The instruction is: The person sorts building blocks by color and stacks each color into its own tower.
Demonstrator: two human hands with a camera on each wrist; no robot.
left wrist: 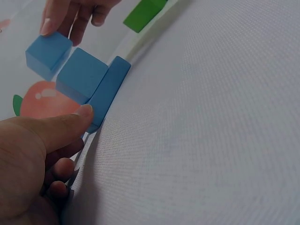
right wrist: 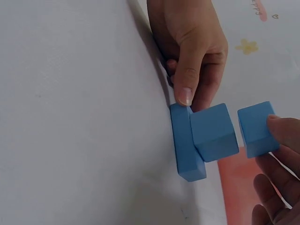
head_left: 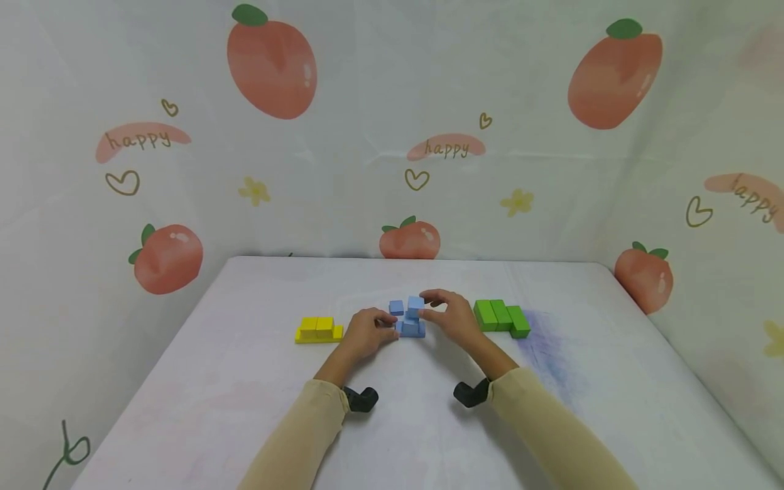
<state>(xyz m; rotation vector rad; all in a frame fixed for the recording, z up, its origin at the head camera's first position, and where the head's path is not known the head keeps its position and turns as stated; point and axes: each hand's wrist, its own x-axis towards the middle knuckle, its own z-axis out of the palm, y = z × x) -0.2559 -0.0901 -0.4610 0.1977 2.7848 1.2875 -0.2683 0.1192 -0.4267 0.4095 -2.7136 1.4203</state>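
Bar [right wrist: 183,140], blue, rectangular, lies mid white table [head_left: 416,422], long axis left-right; left hand [head_left: 369,332] pinches its left end; right hand [head_left: 454,318] pinches blue cube [right wrist: 255,127] above second blue cube [right wrist: 214,132].

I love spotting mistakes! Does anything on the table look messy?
Yes: a blue-purple smudge marks the white fabric table cover, right of the green rectangular blocks. It looks odd because the surrounding cloth is paler.

We've got a cube [right wrist: 213,133] atop the bar [right wrist: 185,145], a higher cube [right wrist: 255,129] above — block stack [head_left: 316,330] left, block trio [head_left: 499,317] right!
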